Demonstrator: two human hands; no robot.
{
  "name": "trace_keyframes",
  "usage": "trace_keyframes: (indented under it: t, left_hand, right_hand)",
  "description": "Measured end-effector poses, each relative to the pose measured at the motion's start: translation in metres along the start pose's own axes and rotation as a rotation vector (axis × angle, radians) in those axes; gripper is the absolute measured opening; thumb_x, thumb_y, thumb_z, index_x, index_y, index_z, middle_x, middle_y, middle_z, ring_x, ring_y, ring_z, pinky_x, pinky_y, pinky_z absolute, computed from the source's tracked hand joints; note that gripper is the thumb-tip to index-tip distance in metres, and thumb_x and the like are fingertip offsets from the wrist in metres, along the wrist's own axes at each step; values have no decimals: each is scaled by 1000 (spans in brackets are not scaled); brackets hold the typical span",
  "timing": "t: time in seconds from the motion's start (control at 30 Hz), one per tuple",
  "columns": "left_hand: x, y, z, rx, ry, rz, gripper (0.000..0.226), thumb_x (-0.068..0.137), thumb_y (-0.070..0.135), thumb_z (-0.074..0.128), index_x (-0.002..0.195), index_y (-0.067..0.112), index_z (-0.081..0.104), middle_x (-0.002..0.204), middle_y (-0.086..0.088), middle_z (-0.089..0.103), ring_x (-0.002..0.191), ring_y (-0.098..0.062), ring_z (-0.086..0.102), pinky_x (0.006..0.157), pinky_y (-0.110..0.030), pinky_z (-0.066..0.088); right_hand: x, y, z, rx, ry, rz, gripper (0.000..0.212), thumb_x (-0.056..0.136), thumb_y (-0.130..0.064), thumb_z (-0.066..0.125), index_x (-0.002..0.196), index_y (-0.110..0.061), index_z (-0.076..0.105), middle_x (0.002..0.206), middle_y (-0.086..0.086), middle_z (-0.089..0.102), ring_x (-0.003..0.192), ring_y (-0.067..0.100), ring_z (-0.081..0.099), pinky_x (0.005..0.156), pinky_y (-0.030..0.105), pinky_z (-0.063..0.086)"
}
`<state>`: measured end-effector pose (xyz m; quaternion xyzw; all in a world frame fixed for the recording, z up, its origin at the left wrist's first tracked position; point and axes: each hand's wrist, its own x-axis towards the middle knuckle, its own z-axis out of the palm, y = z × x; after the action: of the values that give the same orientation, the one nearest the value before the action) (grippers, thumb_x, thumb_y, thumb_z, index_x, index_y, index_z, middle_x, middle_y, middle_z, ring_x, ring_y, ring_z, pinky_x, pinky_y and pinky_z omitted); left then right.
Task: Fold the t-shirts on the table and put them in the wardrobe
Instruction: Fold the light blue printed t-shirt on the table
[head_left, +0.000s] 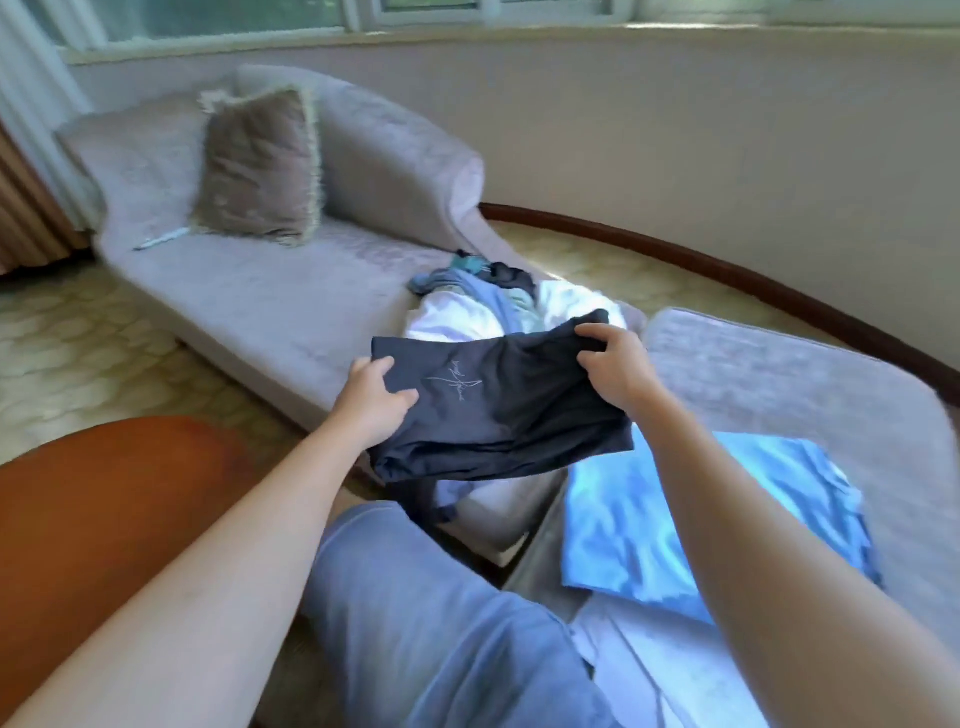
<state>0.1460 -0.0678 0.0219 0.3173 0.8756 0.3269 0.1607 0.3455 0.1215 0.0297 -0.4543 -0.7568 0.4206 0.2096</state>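
Hanging in the air above the couch, the dark t-shirt lies long from left hand to right hand; each grip is clamped on one end, and it seems half folded.

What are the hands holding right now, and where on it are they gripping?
Both hold the dark t-shirt: the left hand grips its left edge, the right hand its upper right edge.

This is a home, a sitting room or bedroom. Beyond the left hand stands a soft grey sofa with a fringed cushion. A curtain hangs beside the window farther back, and a pile of clothes lies just past the right hand.
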Motion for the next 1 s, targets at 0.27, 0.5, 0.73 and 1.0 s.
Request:
trace_keyframes:
  t: [0.27, 0.5, 0.73, 1.0]
  left_hand:
    - [-24, 89, 146, 20, -329, 174, 68, 93, 17, 62, 151, 8, 29, 157, -10, 22, 143, -22, 29, 113, -27, 25]
    - [-38, 69, 178, 205, -458, 165, 61, 83, 14, 63, 141, 11, 44, 145, -17, 34, 136, -29, 37, 107, -27, 30]
    - [16, 10, 88, 295, -163, 34, 53, 94, 29, 55, 143, 15, 42, 145, -10, 34, 130, -32, 43, 106, -38, 37]
    - [71, -77, -13, 350, 55, -174, 56, 97, 36, 51, 148, 20, 35, 150, -7, 33, 135, -31, 35, 107, -41, 36]
  right_hand:
    - [-46, 123, -141, -146, 233, 208, 45, 94, -6, 49, 137, -20, 56, 136, 13, 54, 118, 31, 54, 83, 26, 41]
    - [-71, 195, -152, -483, -35, 615, 59, 93, -38, 58, 146, -20, 41, 152, 20, 27, 139, 37, 26, 114, 41, 28]
    - [22, 85, -25, -484, 27, 227, 47, 91, -30, 55, 136, -18, 52, 145, 17, 43, 131, 35, 41, 109, 41, 35]
    - [120, -23, 168, -324, -203, -3, 62, 99, -31, 47, 152, -10, 25, 148, 20, 36, 129, 36, 44, 100, 37, 37]
